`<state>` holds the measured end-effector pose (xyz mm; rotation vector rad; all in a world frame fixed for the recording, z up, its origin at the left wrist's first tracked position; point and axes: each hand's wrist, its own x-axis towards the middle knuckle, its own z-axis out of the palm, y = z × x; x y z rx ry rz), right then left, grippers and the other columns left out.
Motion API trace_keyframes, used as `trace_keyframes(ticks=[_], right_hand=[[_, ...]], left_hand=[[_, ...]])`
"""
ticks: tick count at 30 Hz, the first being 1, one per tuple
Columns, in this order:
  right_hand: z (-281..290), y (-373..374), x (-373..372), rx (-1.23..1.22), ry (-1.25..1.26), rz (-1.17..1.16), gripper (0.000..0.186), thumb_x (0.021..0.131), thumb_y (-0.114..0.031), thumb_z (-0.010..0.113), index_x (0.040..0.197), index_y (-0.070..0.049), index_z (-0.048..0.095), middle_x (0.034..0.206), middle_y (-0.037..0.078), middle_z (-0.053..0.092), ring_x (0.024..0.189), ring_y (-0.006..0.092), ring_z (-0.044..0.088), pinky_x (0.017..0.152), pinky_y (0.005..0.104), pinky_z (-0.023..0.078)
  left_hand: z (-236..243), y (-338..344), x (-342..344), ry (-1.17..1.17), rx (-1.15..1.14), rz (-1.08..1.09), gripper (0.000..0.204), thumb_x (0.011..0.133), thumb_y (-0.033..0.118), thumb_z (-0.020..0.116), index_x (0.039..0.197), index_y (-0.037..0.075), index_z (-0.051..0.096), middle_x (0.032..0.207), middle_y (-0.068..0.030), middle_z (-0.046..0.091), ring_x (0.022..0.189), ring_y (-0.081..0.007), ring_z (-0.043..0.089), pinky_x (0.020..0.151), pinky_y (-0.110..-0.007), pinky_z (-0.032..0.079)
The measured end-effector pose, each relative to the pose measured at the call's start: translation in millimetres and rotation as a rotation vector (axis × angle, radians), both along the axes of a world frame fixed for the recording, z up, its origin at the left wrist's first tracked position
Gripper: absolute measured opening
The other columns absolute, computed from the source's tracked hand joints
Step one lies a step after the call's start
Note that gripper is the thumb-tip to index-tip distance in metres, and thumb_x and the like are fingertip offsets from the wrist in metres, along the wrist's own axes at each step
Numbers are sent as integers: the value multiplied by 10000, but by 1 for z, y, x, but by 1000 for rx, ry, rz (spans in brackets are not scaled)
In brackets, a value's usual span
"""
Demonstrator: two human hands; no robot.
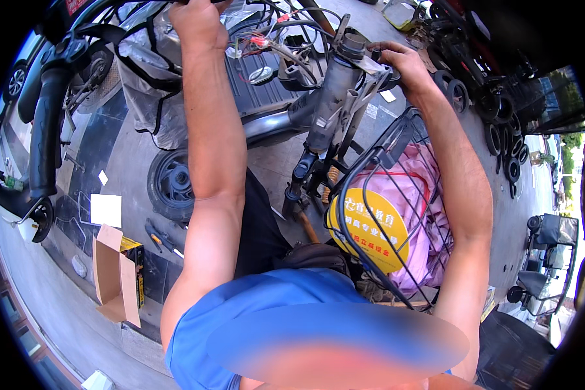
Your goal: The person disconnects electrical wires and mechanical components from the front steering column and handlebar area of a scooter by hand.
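Note:
My left hand (200, 23) reaches far forward to the upper edge of the view. Its fingers are closed at a black handlebar (97, 31) and partly cut off there. The handlebar's grip (43, 130) hangs down at the far left. My right hand (406, 68) curls over a dark bracket (385, 77) beside the scooter's steering head tube (331, 97), its fingers bent around the top. Loose wires with red connectors (260, 41) spread between both hands. A wire basket (351, 175) hangs below my right hand, holding pink fabric (413, 169) and a round yellow sign (369, 227).
A small wheel (171, 182) stands left of my legs. An open cardboard box (110, 279), pliers (156, 235) and a white sheet (106, 210) lie on the floor. Several tyres (458, 96) stand at the right; a parked three-wheeler (546, 266) is farther off.

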<state>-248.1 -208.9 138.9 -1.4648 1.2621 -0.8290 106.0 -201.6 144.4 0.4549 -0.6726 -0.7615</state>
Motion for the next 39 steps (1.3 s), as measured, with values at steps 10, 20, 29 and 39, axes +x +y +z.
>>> trace_keyframes(ticks=[10,20,29,39], right_hand=[[-9,-1,3,151,-22,12,517,1005,-5,527,1513,-80,466,1035,116,708,808,157,720,759,368,642],[23,-24,-1,93,231,204,484,963,-75,572,1436,22,535,884,94,712,609,134,666,505,249,548],[17,-24,-8,136,168,278,494,935,-118,586,1394,63,561,789,79,667,555,106,626,428,225,498],[9,-10,-17,-17,-63,107,522,875,-25,603,1395,-5,566,959,55,670,732,101,668,651,250,595]], left_hand=[[-3,5,9,65,-25,-84,231,967,145,680,751,115,601,746,0,588,717,-144,629,730,-327,577],[-10,21,38,106,-60,-118,218,975,137,671,770,82,623,754,-52,663,668,-173,665,647,-295,559],[7,42,18,142,-41,-117,202,979,126,658,793,50,637,759,-51,663,709,-203,698,734,-363,624],[23,51,5,156,-137,-231,177,1010,161,619,863,69,652,849,-51,703,839,-231,725,874,-444,616]])
